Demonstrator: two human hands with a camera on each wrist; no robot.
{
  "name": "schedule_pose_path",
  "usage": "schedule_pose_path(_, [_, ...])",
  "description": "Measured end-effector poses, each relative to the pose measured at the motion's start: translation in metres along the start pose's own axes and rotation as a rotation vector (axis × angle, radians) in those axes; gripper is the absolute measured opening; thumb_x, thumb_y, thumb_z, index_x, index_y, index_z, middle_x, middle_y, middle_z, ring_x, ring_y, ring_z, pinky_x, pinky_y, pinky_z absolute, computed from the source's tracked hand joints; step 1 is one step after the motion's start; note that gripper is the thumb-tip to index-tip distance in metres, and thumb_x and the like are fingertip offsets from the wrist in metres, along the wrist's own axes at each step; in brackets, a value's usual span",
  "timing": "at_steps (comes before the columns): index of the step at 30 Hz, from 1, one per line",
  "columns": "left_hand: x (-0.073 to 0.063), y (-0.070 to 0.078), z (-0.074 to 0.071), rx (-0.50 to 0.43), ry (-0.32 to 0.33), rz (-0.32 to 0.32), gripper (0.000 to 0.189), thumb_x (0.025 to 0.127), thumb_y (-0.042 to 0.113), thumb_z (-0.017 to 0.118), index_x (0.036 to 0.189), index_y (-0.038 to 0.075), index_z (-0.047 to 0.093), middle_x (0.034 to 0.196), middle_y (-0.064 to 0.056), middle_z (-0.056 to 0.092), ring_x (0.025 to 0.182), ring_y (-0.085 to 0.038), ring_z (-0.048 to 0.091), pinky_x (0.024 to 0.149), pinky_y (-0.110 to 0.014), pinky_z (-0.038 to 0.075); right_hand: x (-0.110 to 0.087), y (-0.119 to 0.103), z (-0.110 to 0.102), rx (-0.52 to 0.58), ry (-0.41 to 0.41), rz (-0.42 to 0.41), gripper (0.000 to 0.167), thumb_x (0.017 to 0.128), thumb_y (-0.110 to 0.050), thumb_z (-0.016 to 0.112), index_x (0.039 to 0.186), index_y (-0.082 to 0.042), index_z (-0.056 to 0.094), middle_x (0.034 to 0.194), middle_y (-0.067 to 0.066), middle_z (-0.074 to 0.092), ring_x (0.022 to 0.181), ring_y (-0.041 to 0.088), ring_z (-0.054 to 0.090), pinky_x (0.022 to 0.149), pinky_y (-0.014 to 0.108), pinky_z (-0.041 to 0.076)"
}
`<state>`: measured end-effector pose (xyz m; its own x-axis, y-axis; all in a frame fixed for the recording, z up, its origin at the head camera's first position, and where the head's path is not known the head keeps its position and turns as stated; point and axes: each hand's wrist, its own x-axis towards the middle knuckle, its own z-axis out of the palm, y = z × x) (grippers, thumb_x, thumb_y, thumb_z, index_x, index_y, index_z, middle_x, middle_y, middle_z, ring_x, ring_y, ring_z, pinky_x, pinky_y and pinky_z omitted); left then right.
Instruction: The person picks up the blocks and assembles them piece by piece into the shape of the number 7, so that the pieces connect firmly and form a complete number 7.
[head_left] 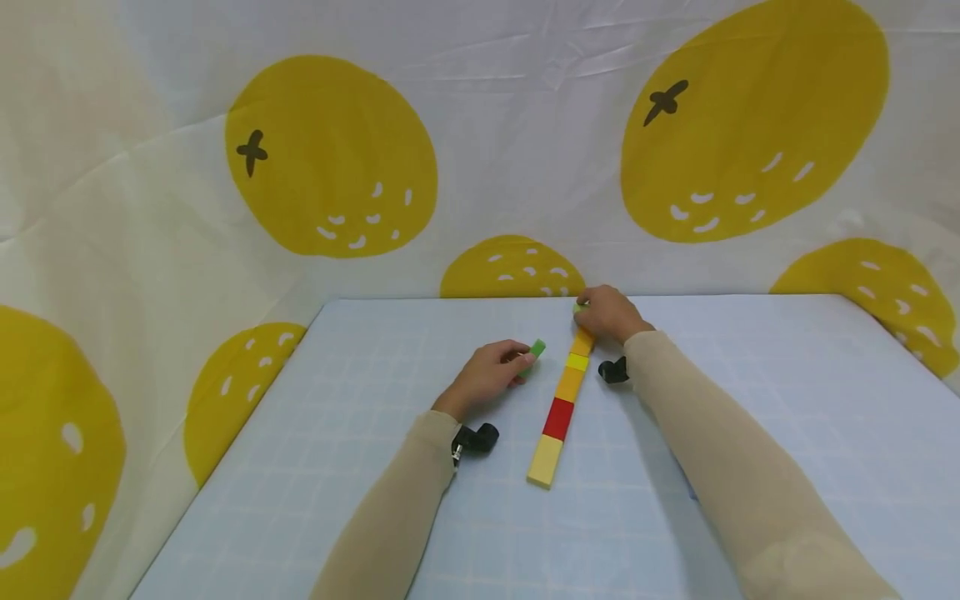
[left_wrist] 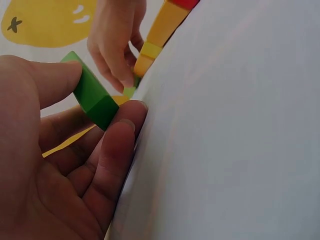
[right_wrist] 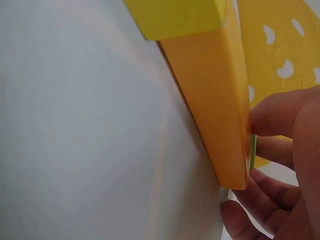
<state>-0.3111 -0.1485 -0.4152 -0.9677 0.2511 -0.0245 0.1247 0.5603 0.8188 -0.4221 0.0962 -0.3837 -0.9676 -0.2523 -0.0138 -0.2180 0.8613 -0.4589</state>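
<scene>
A line of blocks runs away from me on the table. From near to far it shows a cream block point(head_left: 545, 462), a red block point(head_left: 558, 419), an orange block point(head_left: 570, 384), a yellow block point(head_left: 577, 362) and another orange block point(head_left: 582, 342). At the far end my right hand point(head_left: 611, 315) holds a light green block point(left_wrist: 130, 91), mostly hidden by the fingers in the head view. Left of the line, my left hand point(head_left: 483, 375) pinches a green block point(left_wrist: 92, 92) between thumb and fingers, raised off the cloth.
A pale blue checked cloth point(head_left: 300, 500) covers the table. Behind its back edge hangs a white curtain point(head_left: 525, 125) printed with yellow fruit. A small blue thing point(head_left: 692, 492) peeks out beside the right sleeve. Black cameras point(head_left: 480, 438) sit at both wrists.
</scene>
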Motion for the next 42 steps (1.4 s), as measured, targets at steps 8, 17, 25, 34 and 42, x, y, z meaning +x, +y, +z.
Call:
schedule_pose_path(8, [0.0, 0.0, 0.002, 0.012, 0.011, 0.009, 0.038, 0.1, 0.044, 0.06, 0.129, 0.02, 0.065, 0.104, 0.006, 0.066, 0.084, -0.014, 0.065, 0.081, -0.031, 0.053, -0.001, -0.001, -0.001, -0.003, -0.006, 0.01, 0.044, 0.094, -0.021, 0.055, 0.133, -0.001, 0.062, 0.138, 0.022, 0.054, 0.111, 0.036, 0.049, 0.103, 0.055, 0.041])
schedule_pose_path(17, [-0.001, 0.002, 0.002, 0.004, 0.004, 0.006, 0.039, 0.099, 0.046, 0.06, 0.128, 0.02, 0.065, 0.106, 0.006, 0.066, 0.085, -0.013, 0.065, 0.081, -0.03, 0.053, -0.001, 0.003, 0.001, 0.032, 0.0, 0.015, 0.045, 0.096, -0.025, 0.055, 0.134, -0.002, 0.061, 0.14, 0.021, 0.053, 0.122, 0.038, 0.048, 0.108, 0.057, 0.036])
schedule_pose_path(25, [0.0, 0.0, 0.003, 0.008, 0.007, 0.003, 0.039, 0.099, 0.047, 0.06, 0.128, 0.021, 0.065, 0.106, 0.006, 0.066, 0.085, -0.014, 0.066, 0.081, -0.031, 0.053, -0.003, 0.006, 0.0, 0.058, -0.002, 0.023, 0.044, 0.099, -0.023, 0.051, 0.136, -0.002, 0.06, 0.14, 0.021, 0.054, 0.123, 0.037, 0.048, 0.109, 0.054, 0.036])
schedule_pose_path(34, [0.001, -0.002, 0.002, 0.031, 0.011, 0.014, 0.04, 0.1, 0.046, 0.059, 0.129, 0.02, 0.065, 0.106, 0.006, 0.066, 0.085, -0.014, 0.065, 0.081, -0.032, 0.052, -0.008, 0.01, -0.002, 0.102, 0.008, 0.051, 0.042, 0.101, -0.017, 0.048, 0.138, 0.0, 0.057, 0.141, 0.02, 0.052, 0.122, 0.037, 0.046, 0.112, 0.054, 0.032])
schedule_pose_path(42, [0.001, 0.0, 0.002, 0.046, 0.01, 0.012, 0.04, 0.1, 0.045, 0.059, 0.13, 0.019, 0.065, 0.107, 0.006, 0.066, 0.084, -0.013, 0.065, 0.081, -0.032, 0.052, -0.006, 0.015, -0.002, 0.127, 0.011, 0.051, 0.041, 0.103, -0.019, 0.048, 0.139, -0.002, 0.057, 0.142, 0.02, 0.052, 0.127, 0.037, 0.044, 0.113, 0.054, 0.031])
